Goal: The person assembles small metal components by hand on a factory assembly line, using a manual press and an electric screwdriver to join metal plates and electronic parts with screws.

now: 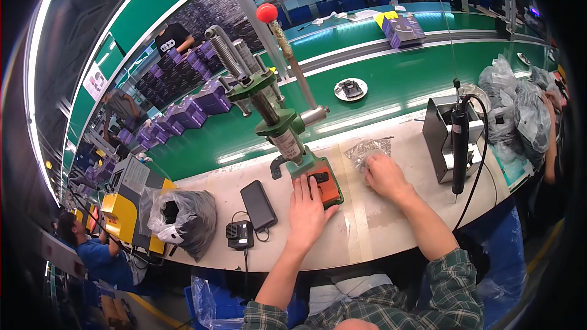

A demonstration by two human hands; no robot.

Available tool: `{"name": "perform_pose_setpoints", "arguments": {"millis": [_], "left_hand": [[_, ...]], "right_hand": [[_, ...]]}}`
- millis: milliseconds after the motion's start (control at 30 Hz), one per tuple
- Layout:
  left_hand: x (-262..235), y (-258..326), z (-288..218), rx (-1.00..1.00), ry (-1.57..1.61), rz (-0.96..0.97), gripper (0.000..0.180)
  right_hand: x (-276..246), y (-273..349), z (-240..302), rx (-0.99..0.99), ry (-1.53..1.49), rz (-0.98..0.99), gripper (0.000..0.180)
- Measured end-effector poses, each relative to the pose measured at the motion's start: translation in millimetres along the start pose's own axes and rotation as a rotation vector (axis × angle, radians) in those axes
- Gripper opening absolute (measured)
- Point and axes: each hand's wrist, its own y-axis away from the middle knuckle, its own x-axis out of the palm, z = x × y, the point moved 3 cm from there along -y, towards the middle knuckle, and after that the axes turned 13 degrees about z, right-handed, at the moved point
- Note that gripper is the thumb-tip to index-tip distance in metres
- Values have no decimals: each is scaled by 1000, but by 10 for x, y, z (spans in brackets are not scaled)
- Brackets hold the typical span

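Observation:
A green hand press with a red-knobbed lever stands upright in front of me. On its orange base lies a small black part. My left hand rests on the base with fingers stretched out, the fingertips touching or right beside that part. To the right of the press, my right hand has its fingers curled down at the near edge of a clear plastic bag with small pieces in it. What those fingertips hold, if anything, is hidden.
Left of the press lie a black power bank-like block, a black adapter and a grey bag. A black electric screwdriver hangs at right by a metal stand. Behind, a green conveyor carries a white round part and purple boxes.

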Motion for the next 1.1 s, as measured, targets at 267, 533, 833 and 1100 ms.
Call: {"name": "perform_pose_setpoints", "arguments": {"millis": [267, 533, 833, 1100], "left_hand": [[56, 48, 134, -33, -36, 25, 94], [216, 60, 14, -186, 42, 90, 102], [-475, 659, 225, -72, 288, -191, 70], [-1798, 1399, 3000, -617, -455, -267, 10]], "right_hand": [[-27, -51, 44, 47, -9, 4, 17], [6, -125, 36, 101, 0, 57, 9], [155, -113, -120, -3, 23, -85, 8], [28, -74, -112, 6, 45, -23, 10]]}}
